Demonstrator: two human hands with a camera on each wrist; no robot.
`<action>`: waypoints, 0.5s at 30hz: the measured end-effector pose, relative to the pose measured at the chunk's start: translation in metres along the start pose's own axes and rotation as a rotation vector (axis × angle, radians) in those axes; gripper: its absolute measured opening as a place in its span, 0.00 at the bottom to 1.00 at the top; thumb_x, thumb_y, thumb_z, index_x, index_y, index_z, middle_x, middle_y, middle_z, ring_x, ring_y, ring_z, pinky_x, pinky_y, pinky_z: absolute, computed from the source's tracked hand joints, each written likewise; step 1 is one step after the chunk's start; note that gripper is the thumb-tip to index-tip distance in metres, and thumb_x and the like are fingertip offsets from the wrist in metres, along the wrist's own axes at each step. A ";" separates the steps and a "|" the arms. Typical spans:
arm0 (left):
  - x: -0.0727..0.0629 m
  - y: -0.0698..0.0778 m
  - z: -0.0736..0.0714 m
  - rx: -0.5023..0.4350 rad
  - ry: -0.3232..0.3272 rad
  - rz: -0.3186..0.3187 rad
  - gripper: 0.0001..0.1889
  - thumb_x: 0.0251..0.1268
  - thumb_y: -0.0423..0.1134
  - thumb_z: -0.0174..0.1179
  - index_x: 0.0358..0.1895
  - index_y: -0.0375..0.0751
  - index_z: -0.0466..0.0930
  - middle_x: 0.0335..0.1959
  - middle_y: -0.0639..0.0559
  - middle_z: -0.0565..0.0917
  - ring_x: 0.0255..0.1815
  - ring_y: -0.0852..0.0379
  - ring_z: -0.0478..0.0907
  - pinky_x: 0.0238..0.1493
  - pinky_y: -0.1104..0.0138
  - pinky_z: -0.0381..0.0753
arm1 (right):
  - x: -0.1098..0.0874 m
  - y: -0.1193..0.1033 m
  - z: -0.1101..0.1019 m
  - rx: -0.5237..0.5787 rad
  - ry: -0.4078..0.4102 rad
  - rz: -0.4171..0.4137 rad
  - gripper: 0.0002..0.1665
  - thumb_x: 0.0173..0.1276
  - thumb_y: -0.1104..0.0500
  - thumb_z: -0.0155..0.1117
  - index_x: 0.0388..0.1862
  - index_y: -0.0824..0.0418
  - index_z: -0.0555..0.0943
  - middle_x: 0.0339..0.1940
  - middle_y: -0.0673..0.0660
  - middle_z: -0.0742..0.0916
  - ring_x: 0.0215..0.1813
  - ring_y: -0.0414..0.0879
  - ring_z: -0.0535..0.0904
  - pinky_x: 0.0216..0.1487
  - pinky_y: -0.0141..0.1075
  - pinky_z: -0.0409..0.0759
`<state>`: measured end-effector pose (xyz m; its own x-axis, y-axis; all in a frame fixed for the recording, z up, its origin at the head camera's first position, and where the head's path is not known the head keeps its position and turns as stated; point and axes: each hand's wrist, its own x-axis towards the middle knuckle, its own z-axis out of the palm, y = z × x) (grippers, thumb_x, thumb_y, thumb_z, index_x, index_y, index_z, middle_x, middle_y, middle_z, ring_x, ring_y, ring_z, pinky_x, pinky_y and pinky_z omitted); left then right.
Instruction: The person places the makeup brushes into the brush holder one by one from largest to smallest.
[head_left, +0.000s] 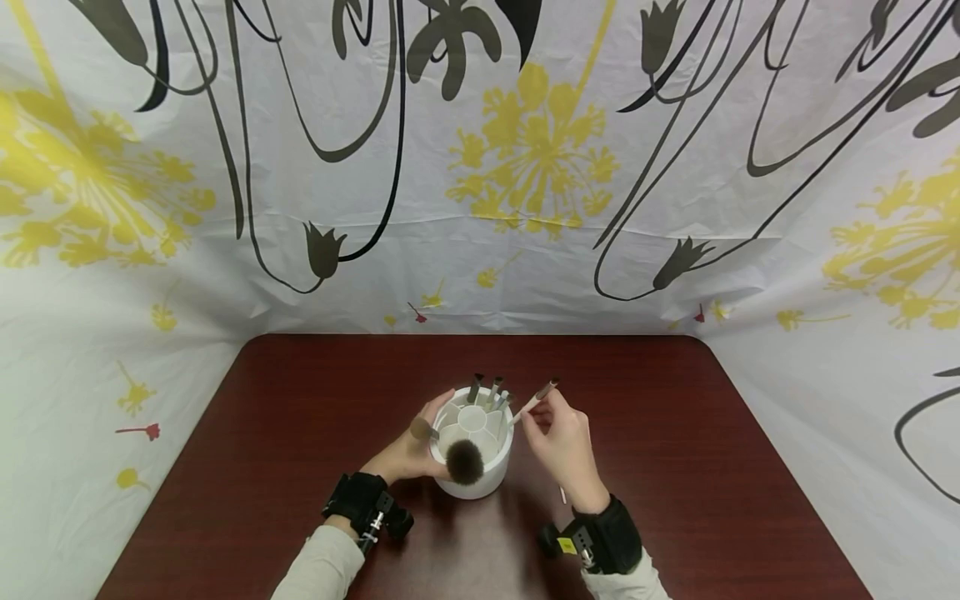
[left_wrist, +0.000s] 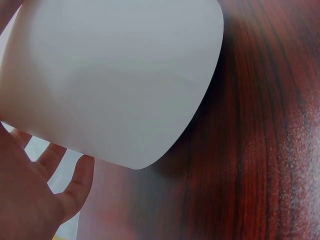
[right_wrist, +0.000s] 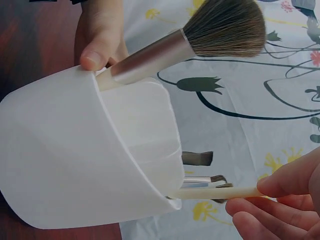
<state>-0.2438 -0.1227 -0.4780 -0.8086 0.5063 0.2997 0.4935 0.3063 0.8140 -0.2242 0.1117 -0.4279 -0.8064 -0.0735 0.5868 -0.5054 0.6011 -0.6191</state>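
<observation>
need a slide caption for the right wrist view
The right hand pinches a slim brush at the rim of a white holder, where a large brush rises beside the left hand.

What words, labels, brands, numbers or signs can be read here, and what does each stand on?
No text can be read.
Yellow label on the right wrist's camera rig: too small to read.
White brush organizer, powder brush, slim brush: no lettering visible.
Floral-print cloth: plant motifs, no lettering visible.
</observation>
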 end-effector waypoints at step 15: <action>-0.001 0.000 -0.001 0.024 -0.032 -0.045 0.57 0.31 0.33 0.76 0.67 0.29 0.46 0.65 0.30 0.55 0.65 0.39 0.55 0.60 0.45 0.58 | -0.004 0.008 0.008 -0.011 -0.043 -0.008 0.15 0.51 0.72 0.67 0.36 0.66 0.73 0.29 0.58 0.83 0.30 0.46 0.82 0.30 0.38 0.80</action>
<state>-0.2434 -0.1236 -0.4781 -0.8197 0.5172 0.2461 0.4643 0.3485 0.8142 -0.2274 0.1102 -0.4397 -0.8146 -0.1123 0.5690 -0.5089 0.6091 -0.6083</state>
